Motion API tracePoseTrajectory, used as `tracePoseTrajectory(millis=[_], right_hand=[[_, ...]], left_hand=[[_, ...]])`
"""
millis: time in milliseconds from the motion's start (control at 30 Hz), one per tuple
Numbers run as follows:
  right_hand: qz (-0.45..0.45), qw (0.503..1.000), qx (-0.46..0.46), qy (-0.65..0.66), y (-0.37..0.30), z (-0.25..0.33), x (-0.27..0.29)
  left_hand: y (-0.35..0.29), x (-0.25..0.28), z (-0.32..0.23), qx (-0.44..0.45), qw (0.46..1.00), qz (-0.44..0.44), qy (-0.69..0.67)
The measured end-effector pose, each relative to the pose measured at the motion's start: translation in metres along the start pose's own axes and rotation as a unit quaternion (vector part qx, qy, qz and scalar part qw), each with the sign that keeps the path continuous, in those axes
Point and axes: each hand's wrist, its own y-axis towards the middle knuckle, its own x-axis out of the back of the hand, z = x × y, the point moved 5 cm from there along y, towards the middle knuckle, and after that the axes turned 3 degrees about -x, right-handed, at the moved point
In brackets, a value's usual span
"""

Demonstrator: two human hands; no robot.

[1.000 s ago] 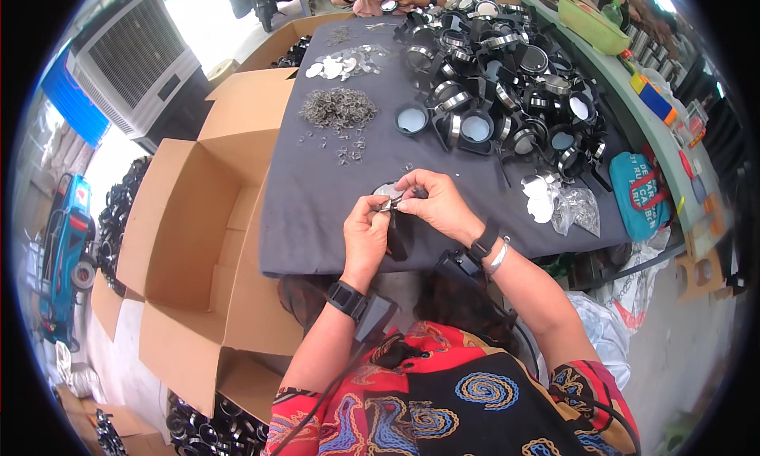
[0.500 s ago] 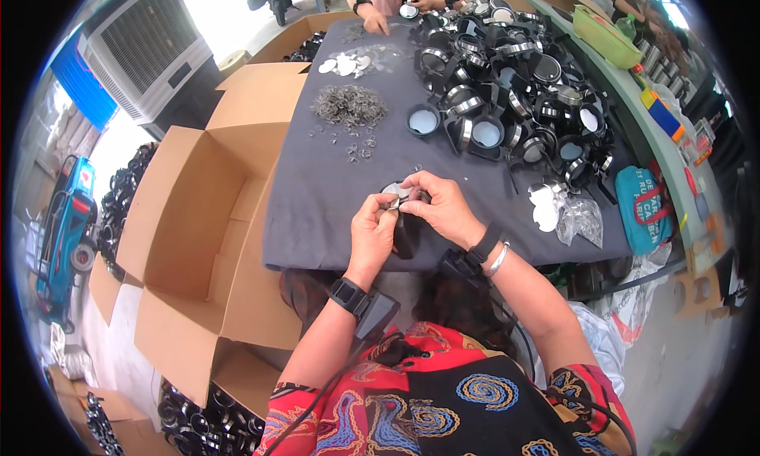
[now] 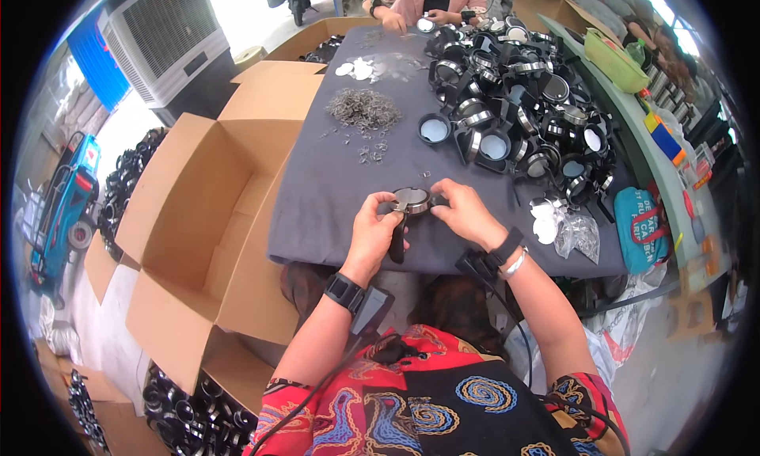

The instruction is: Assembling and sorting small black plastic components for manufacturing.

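My left hand [image 3: 372,236] grips a round black part with a silver metal rim [image 3: 412,200]. Its black handle hangs down beneath the left fingers, and a pale disc shows in its upward face. On the right side of the rim, my right hand [image 3: 469,217] is curled, thumb and forefinger bent close together; whatever they hold is too small to make out. Just beyond the part lies a single small metal clip [image 3: 426,174] on the grey cloth. Farther left is a heap of similar small clips [image 3: 362,110].
Many black-and-silver parts [image 3: 507,92] are heaped at the back right. White discs [image 3: 545,222] and a clear bag [image 3: 578,236] lie near a teal pouch [image 3: 640,230]. An open cardboard box [image 3: 198,210] stands left of the table. Across it, another person's hand [image 3: 392,19] works.
My hands have moved apart, the right one back to the right. The part's round top, mostly covered by my fingers before, now shows. The whole view has shifted slightly.
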Motion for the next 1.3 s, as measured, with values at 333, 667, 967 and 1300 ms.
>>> tracePoseTrajectory(millis=[333,667,967,1300], right_hand=[[-0.030,0.988,0.095,-0.119,-0.030,0.013,0.016],[0.039,0.980,0.145,0.128,-0.020,0.045,0.000],[0.018,0.970,0.241,-0.013,-0.003,0.061,-0.011],[0.145,0.969,0.199,0.021,0.032,0.067,-0.011]], left_hand=[[-0.003,0.007,-0.004,0.015,0.997,-0.047,0.066],[0.006,0.011,-0.001,0.003,1.000,-0.004,0.015],[0.008,0.022,0.009,-0.063,0.998,0.004,0.027],[-0.006,0.011,-0.012,-0.364,0.865,-0.061,0.339]])
